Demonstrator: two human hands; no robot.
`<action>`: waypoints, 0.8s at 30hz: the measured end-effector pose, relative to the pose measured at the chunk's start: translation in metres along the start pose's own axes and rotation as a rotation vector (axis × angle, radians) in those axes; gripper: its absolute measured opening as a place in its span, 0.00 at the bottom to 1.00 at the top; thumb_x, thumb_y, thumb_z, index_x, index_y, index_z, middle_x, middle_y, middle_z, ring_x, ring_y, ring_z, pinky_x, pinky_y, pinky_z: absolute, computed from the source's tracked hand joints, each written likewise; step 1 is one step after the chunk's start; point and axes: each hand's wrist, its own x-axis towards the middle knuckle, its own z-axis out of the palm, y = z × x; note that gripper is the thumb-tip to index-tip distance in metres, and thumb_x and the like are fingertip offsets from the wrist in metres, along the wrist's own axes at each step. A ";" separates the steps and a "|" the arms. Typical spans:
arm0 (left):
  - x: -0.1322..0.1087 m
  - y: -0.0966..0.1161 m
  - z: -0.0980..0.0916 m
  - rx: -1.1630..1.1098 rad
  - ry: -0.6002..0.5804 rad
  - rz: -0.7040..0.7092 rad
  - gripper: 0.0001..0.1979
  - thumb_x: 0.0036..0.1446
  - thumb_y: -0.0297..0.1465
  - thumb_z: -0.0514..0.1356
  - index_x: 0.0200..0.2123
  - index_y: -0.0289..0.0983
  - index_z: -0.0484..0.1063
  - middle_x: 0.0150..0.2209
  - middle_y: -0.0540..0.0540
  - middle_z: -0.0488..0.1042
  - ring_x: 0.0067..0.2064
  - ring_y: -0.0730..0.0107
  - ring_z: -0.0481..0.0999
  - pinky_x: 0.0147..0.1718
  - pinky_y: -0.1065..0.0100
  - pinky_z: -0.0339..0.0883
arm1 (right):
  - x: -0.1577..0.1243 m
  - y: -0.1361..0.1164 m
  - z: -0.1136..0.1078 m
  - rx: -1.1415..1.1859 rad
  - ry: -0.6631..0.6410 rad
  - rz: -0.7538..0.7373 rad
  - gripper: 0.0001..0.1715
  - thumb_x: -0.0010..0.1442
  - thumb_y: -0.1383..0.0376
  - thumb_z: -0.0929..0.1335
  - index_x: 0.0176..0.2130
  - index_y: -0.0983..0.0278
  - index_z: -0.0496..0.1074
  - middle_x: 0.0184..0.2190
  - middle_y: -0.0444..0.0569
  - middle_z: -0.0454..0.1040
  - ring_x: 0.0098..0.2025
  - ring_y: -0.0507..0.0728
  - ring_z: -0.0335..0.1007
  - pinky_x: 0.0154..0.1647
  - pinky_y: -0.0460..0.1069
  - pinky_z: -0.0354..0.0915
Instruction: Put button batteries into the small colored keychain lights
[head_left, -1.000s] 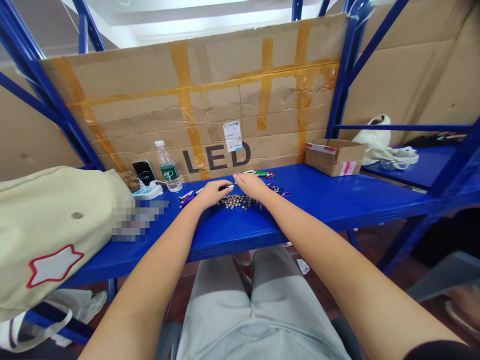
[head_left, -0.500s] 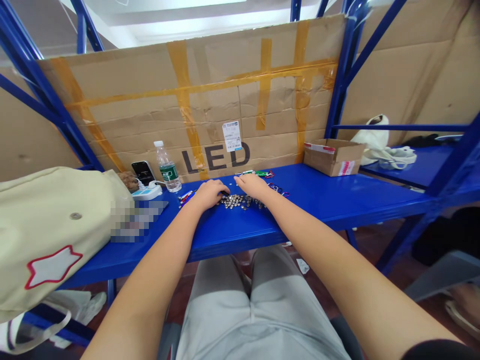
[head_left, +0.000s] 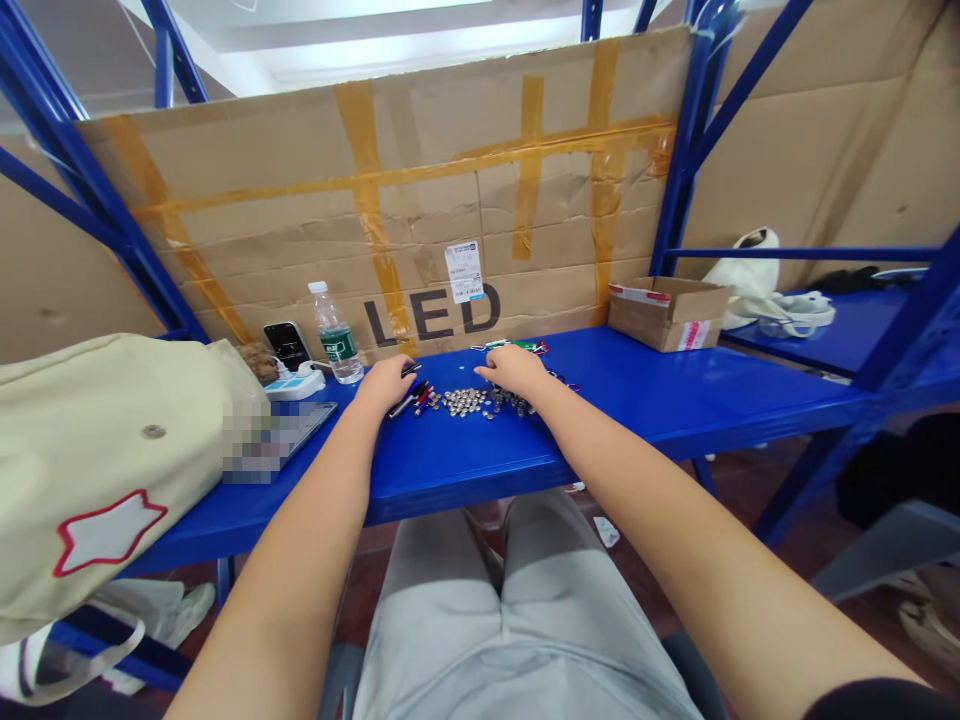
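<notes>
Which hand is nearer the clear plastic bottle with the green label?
Left. The left hand is just right of the bottle; the right hand is farther right, by the small round silvery metal pieces.

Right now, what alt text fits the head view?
The left hand touches a dark, slim item beside loose pens; the right hand is near small metal pieces on a blue table. A water bottle stands farther left, a cardboard box farther right.

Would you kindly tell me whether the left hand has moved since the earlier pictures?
Yes: the left hand has moved leftward, now closer to the plastic water bottle, which stands in the same place.
</notes>
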 end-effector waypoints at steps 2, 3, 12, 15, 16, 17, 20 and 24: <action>0.001 -0.007 0.001 0.007 -0.026 -0.035 0.16 0.55 0.35 0.56 0.46 0.37 0.73 0.48 0.41 0.76 0.48 0.56 0.74 0.46 0.64 0.66 | 0.001 -0.001 0.002 -0.013 -0.016 -0.008 0.21 0.59 0.51 0.64 0.34 0.63 0.76 0.39 0.54 0.77 0.40 0.59 0.72 0.37 0.48 0.63; 0.001 -0.009 0.001 0.010 -0.040 -0.044 0.16 0.55 0.36 0.57 0.45 0.38 0.74 0.47 0.41 0.76 0.47 0.56 0.74 0.45 0.64 0.67 | 0.001 -0.001 0.003 -0.020 -0.024 -0.010 0.20 0.59 0.51 0.64 0.34 0.63 0.76 0.39 0.55 0.77 0.41 0.59 0.72 0.37 0.49 0.64; 0.000 -0.008 -0.002 0.027 -0.077 -0.087 0.14 0.53 0.37 0.58 0.41 0.39 0.77 0.42 0.42 0.78 0.43 0.57 0.76 0.41 0.66 0.67 | 0.001 -0.001 0.007 -0.047 -0.061 -0.029 0.16 0.57 0.54 0.66 0.37 0.61 0.76 0.41 0.54 0.77 0.43 0.60 0.73 0.40 0.50 0.66; -0.001 0.007 -0.012 0.041 0.005 -0.077 0.14 0.55 0.37 0.56 0.40 0.38 0.77 0.42 0.41 0.78 0.44 0.55 0.75 0.42 0.64 0.67 | 0.001 -0.001 0.006 -0.046 -0.061 -0.029 0.16 0.58 0.54 0.66 0.39 0.61 0.76 0.42 0.55 0.77 0.45 0.61 0.72 0.42 0.51 0.66; 0.001 0.014 -0.015 0.055 0.042 -0.062 0.14 0.56 0.36 0.54 0.40 0.38 0.76 0.42 0.41 0.78 0.44 0.55 0.75 0.43 0.63 0.67 | 0.001 -0.002 0.005 -0.048 -0.061 -0.027 0.16 0.58 0.54 0.66 0.39 0.61 0.76 0.43 0.56 0.77 0.45 0.61 0.72 0.42 0.51 0.66; 0.003 0.023 -0.018 0.073 0.068 -0.040 0.14 0.57 0.36 0.53 0.40 0.38 0.76 0.42 0.41 0.78 0.44 0.55 0.75 0.43 0.62 0.67 | 0.001 -0.002 0.004 -0.051 -0.062 -0.027 0.16 0.58 0.55 0.67 0.40 0.62 0.76 0.43 0.56 0.76 0.46 0.62 0.72 0.42 0.52 0.66; 0.020 0.050 -0.020 0.141 0.076 0.038 0.15 0.58 0.35 0.52 0.39 0.38 0.76 0.41 0.41 0.78 0.45 0.55 0.75 0.43 0.62 0.67 | 0.001 -0.004 0.003 -0.056 -0.063 -0.034 0.18 0.57 0.55 0.67 0.41 0.64 0.76 0.43 0.59 0.76 0.47 0.63 0.72 0.43 0.52 0.66; 0.061 0.078 -0.007 0.209 -0.005 0.126 0.13 0.57 0.34 0.53 0.37 0.38 0.76 0.41 0.39 0.77 0.45 0.54 0.75 0.44 0.62 0.67 | 0.002 -0.002 0.002 0.016 -0.020 -0.012 0.18 0.59 0.55 0.66 0.42 0.65 0.75 0.44 0.61 0.76 0.48 0.64 0.72 0.45 0.54 0.65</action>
